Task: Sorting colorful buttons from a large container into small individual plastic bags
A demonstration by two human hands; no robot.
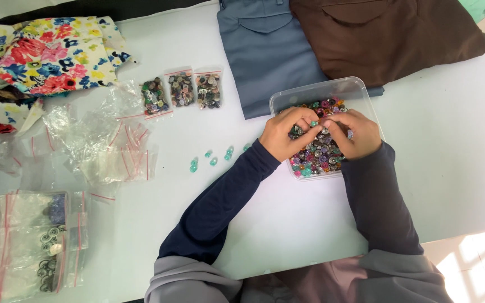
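A clear plastic box (pixel 316 92) on the white table holds several mixed coloured buttons (pixel 315 160). Both my hands are inside it. My left hand (pixel 284 133) pinches a small teal button (pixel 314 123) at its fingertips. My right hand (pixel 353 132) rests on the buttons beside it, fingers curled and touching the left fingertips. Several loose teal buttons (pixel 213 159) lie on the table just left of my left wrist.
Three small filled button bags (pixel 182 90) lie in a row. Empty clear bags (pixel 113 148) are scattered left; more bagged buttons (pixel 49 247) sit at the lower left. Floral cloth (pixel 51 53), folded blue cloth (pixel 265 50) and brown cloth (pixel 388 36) lie along the far edge.
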